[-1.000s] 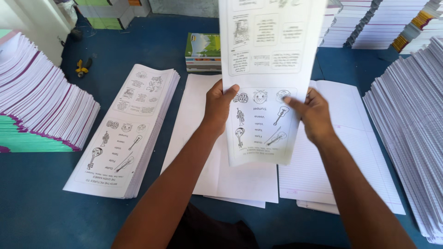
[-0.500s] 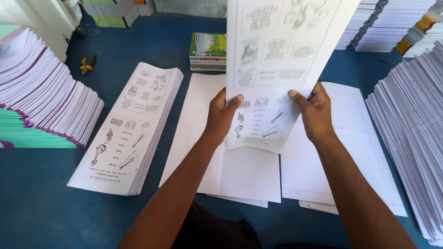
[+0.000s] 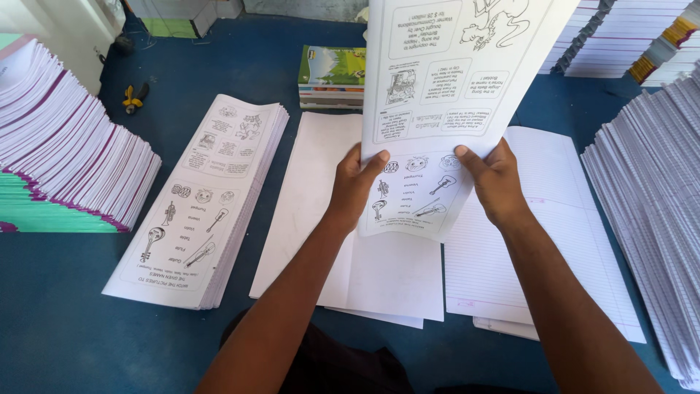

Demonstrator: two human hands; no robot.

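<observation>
- The left hand [image 3: 355,182] and right hand [image 3: 497,179] each pinch a side of the printed picture sheet [image 3: 448,102].
- The sheet stands up above the blank paper pile [image 3: 321,197].
- A stack of printed sheets [image 3: 211,197] lies to the left.

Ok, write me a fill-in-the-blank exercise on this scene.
1. Both hands, the left hand and the right hand, hold up one printed ____.
2. The table is coloured ____.
3. The stack of printed sheets lies to the ____ of the left hand.
4. The yellow-handled pliers lie on the ____.

Missing: sheet; blue; left; table
</observation>
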